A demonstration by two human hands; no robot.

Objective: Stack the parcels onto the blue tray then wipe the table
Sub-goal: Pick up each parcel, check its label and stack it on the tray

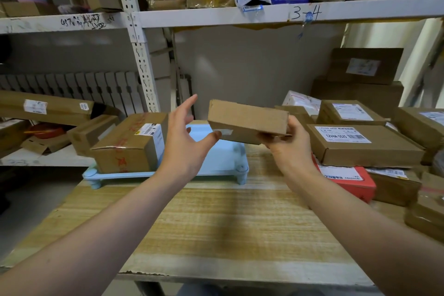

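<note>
My right hand (287,144) grips the right end of a small flat brown parcel (247,120) and holds it in the air above the light blue tray (225,158). My left hand (185,137) is spread open just left of the parcel, its thumb tip close to the parcel's lower left corner. One taped cardboard box (131,144) with red marks stands on the tray's left half. The tray sits at the far edge of the wooden table (216,218).
Several brown parcels (362,144) and a red box (348,180) are piled on the table's right side. A white metal shelf (240,17) loaded with packages runs overhead. More boxes (45,108) lie on a lower shelf at the left.
</note>
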